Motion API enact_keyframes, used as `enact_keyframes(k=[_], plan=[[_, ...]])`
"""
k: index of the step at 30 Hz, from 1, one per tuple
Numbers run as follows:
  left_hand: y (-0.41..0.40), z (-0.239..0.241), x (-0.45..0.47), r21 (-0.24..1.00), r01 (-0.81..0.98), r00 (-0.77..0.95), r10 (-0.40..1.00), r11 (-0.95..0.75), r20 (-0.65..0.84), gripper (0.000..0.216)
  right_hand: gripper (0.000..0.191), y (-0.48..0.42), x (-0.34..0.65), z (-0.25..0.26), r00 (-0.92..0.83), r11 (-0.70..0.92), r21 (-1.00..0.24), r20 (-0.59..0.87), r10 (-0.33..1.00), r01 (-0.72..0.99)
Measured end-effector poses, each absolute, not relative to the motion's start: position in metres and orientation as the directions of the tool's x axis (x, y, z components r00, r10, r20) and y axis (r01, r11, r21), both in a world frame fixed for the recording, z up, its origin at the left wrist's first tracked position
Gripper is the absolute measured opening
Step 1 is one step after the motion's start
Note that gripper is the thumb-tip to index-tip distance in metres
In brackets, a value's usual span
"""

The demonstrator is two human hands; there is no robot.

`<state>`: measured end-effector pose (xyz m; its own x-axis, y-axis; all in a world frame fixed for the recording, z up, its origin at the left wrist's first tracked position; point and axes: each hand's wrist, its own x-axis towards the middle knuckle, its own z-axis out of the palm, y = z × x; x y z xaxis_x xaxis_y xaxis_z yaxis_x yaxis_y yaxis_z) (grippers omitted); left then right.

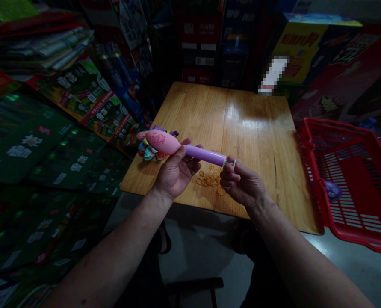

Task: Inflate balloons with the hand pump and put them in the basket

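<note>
A purple hand pump (205, 155) lies level above the near edge of a wooden table (241, 124). A partly filled pink balloon (162, 142) with a red print sits on its left end. My left hand (177, 171) is closed round the balloon's neck and the pump's front. My right hand (240, 182) pinches the white handle at the pump's right end. Several loose rubber bands (209, 179) lie on the table just under my hands. A small heap of colourful flat balloons (150, 152) rests at the table's left edge, behind the pink balloon.
A red plastic basket (353, 188) stands to the right of the table, holding a small purple thing (333, 190). Stacked green and red cartons (49, 137) crowd the left side. More boxes (299, 51) line the back. A dark stool (193, 286) is below me.
</note>
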<state>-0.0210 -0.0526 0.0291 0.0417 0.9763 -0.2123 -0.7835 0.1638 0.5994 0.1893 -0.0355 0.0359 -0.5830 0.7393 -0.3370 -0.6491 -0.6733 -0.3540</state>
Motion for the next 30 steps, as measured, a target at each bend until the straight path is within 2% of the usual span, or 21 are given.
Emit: enact_keyframes(k=[7, 10, 13, 17, 22, 25, 28, 30], plan=[[-0.044, 0.037, -0.036, 0.662, -0.744, -0.055, 0.98, 0.089, -0.194, 0.033, 0.01, -0.028, 0.201, 0.044, -0.554, -0.623, -0.433, -0.289, 0.781, -0.652], [-0.042, 0.04, -0.045, 0.672, -0.74, -0.097, 0.983, 0.032, -0.153, 0.031, 0.014, -0.026, 0.208, 0.049, -0.526, -0.596, -0.419, -0.282, 0.802, -0.685], [-0.047, 0.039, -0.04, 0.66, -0.749, -0.048, 0.99, 0.053, -0.134, 0.028, 0.014, -0.028, 0.206, 0.047, -0.538, -0.604, -0.383, -0.276, 0.797, -0.699], [-0.056, 0.033, -0.023, 0.644, -0.752, 0.036, 0.984, 0.141, -0.174, 0.032, 0.009, -0.034, 0.198, 0.039, -0.578, -0.642, -0.397, -0.283, 0.766, -0.656], [-0.052, 0.033, -0.024, 0.652, -0.746, 0.012, 0.982, 0.134, -0.189, 0.03, 0.006, -0.031, 0.197, 0.042, -0.569, -0.63, -0.459, -0.284, 0.772, -0.626], [-0.044, 0.038, -0.038, 0.668, -0.741, -0.047, 0.987, 0.071, -0.157, 0.029, 0.009, -0.026, 0.204, 0.051, -0.531, -0.59, -0.471, -0.267, 0.804, -0.656], [-0.042, 0.041, -0.045, 0.68, -0.733, -0.099, 0.987, 0.014, -0.128, 0.03, 0.014, -0.025, 0.208, 0.055, -0.475, -0.562, -0.482, -0.303, 0.827, -0.672], [-0.044, 0.04, -0.042, 0.689, -0.724, -0.078, 0.986, 0.043, -0.144, 0.032, 0.015, -0.026, 0.206, 0.053, -0.454, -0.564, -0.504, -0.335, 0.826, -0.654]])
